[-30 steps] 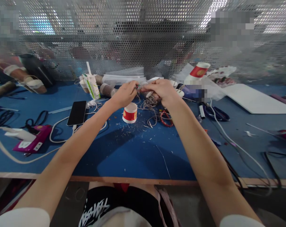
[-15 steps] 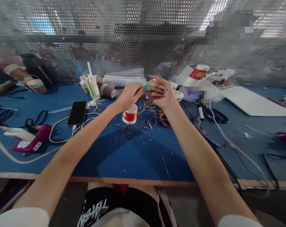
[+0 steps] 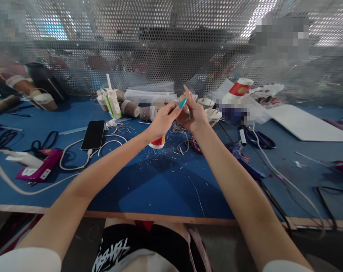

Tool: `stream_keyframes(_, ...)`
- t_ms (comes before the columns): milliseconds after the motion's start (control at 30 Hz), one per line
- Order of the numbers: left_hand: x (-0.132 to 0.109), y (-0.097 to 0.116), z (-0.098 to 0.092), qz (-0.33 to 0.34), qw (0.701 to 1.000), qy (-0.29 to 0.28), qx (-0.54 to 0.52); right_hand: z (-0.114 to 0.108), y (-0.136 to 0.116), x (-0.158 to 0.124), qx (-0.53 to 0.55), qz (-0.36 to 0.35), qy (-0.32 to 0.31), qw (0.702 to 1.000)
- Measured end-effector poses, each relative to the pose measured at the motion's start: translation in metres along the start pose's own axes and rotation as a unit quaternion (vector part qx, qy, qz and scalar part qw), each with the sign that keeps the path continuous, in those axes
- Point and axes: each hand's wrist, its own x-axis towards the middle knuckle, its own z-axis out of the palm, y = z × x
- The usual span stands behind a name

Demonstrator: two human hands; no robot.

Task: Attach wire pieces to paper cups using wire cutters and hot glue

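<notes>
Left hand (image 3: 163,121) and right hand (image 3: 194,115) raised together above the blue table (image 3: 149,181) — fingers pinched on a small teal-tipped piece (image 3: 183,102), just over the red paper cup (image 3: 158,142) and tangled wires (image 3: 180,136).

One head-worn camera looks forward and down along both forearms onto the blue desk (image 3: 160,189), close in, facing a perforated metal screen (image 3: 171,49) at the desk's far edge.
</notes>
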Motion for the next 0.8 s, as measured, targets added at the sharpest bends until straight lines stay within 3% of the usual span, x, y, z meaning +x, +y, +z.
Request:
stream_keyframes(100,-0.004,-0.001,0.006,0.003,1.000,0.017,-0.023,0.003,0.007,0.001,-0.063,-0.023,0.033,0.997)
stream_keyframes(267,-0.011,-0.013,0.018,-0.022,0.993,0.114,-0.009,0.010,0.024,0.002,-0.101,-0.013,0.104,0.989)
stream_keyframes(433,-0.012,-0.022,0.027,-0.078,0.985,0.155,-0.013,0.021,0.037,0.000,0.008,-0.013,0.111,0.994)
stream_keyframes(567,-0.016,-0.021,0.030,-0.070,0.984,0.163,0.023,0.026,0.037,0.001,0.075,-0.008,0.134,0.988)
stream_keyframes(667,-0.020,-0.007,0.024,-0.017,0.991,0.118,0.067,0.016,0.033,0.009,0.087,-0.010,0.186,0.979)
stream_keyframes(733,-0.020,0.009,0.016,0.047,0.995,0.032,0.087,0.000,0.031,0.018,0.063,0.001,0.229,0.971)
stream_keyframes(800,-0.018,0.025,0.004,0.089,0.987,-0.055,0.119,-0.019,0.028,0.027,-0.015,0.029,0.220,0.975)
